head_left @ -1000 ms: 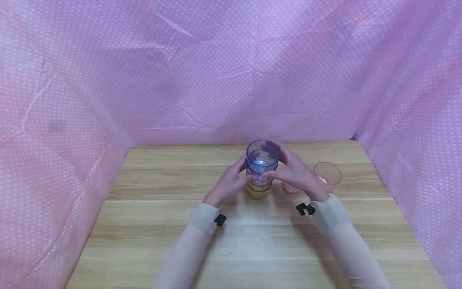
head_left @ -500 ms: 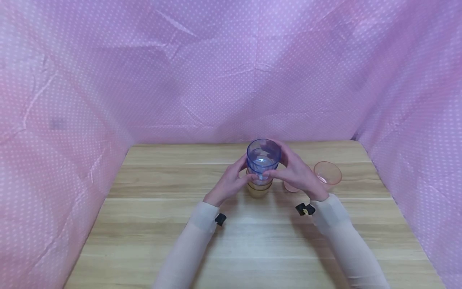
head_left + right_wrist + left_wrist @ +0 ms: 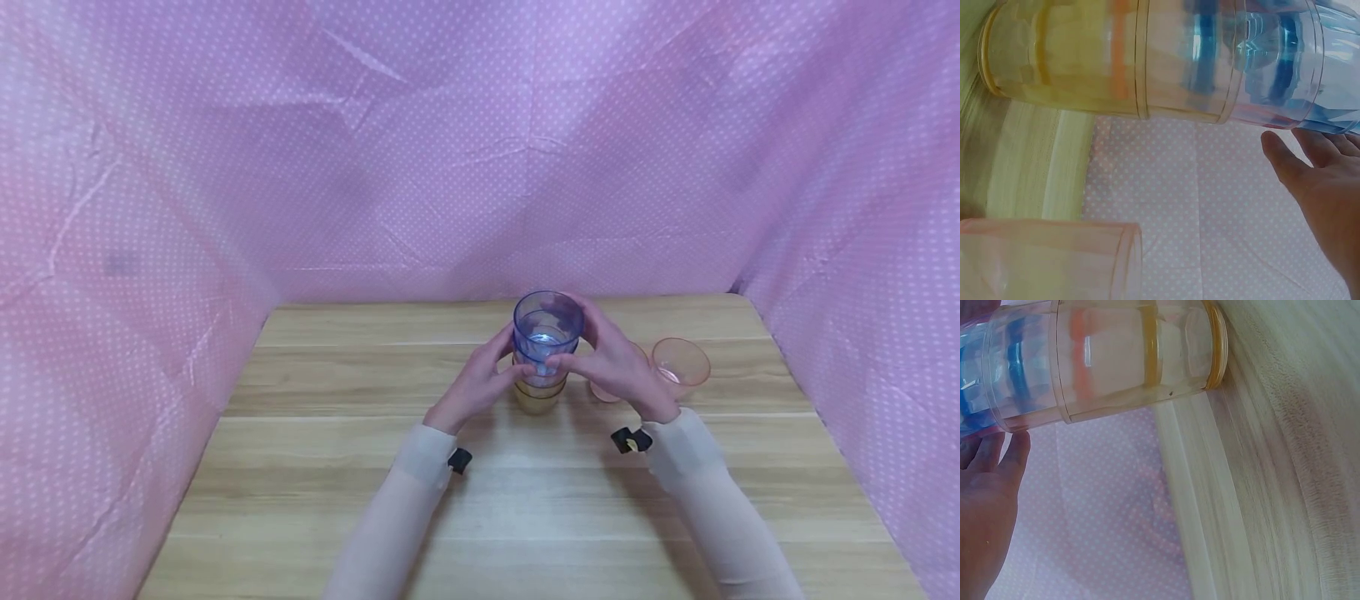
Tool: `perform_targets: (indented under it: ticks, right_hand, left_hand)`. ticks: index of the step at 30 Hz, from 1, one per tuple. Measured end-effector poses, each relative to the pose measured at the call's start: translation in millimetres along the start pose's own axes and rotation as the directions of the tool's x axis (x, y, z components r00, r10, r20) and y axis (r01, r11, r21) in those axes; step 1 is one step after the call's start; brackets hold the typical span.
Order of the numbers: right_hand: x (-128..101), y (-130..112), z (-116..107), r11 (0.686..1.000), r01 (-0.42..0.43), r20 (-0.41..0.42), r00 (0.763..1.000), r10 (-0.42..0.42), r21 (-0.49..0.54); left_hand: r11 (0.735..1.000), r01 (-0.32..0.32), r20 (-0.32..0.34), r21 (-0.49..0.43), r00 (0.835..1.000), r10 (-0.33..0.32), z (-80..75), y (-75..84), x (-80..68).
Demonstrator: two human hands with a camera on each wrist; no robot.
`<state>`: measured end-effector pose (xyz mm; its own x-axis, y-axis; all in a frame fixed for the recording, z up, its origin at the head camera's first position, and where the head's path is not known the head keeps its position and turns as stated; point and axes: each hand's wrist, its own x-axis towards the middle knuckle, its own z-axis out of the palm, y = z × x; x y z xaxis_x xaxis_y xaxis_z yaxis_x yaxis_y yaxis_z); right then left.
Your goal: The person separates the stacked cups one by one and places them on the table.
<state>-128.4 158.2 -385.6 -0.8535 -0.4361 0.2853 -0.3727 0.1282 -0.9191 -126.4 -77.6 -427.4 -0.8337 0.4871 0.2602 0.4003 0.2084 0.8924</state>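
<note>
Hardly anything has been shifted since earlier. The upright cup stack (image 3: 546,346), on the table's (image 3: 525,517) far half, is clasped between the left hand (image 3: 480,375) and right hand (image 3: 611,358) (thumbs on its near side, fingers curled round).

stands roughly upright as a stack of cups (image 3: 542,354), nested one inside the next, held between left hand (image 3: 476,377) and right hand (image 3: 611,358). is see-through from end to end, letting darker coloured bands show within. turns blue in the upper part, where gripped, and ends just above the grip in the round mouth of a blue cup (image 3: 547,323), open upward. pales to peach below the grip, then to yellow, with an orange band (image 3: 1120,56) showing through. finishes lowest, under the grip, in a yellow cup (image 3: 536,403) with a darker yellow ring (image 3: 1217,344) at the foot and a tiny dark speck (image 3: 1170,394) on the wall.
</note>
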Motion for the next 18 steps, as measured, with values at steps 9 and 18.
perform_targets:
  ticks: [9, 18]
  right_hand:
    - [-1.4, 1.6, -0.4, 0.999, -0.028, -0.015, 0.999, 0.028, -0.02]
    - [0.0, 0.8, 0.4, 1.0, -0.017, -0.014, 1.0, 0.017, -0.003]
  left_hand:
    - [1.0, 0.002, 0.001, 0.003, 1.0, -0.002, 0.5, 0.6, -0.5]
    - [1.0, 0.011, 0.006, 0.012, 1.0, -0.011, -0.7, 0.0, -1.1]
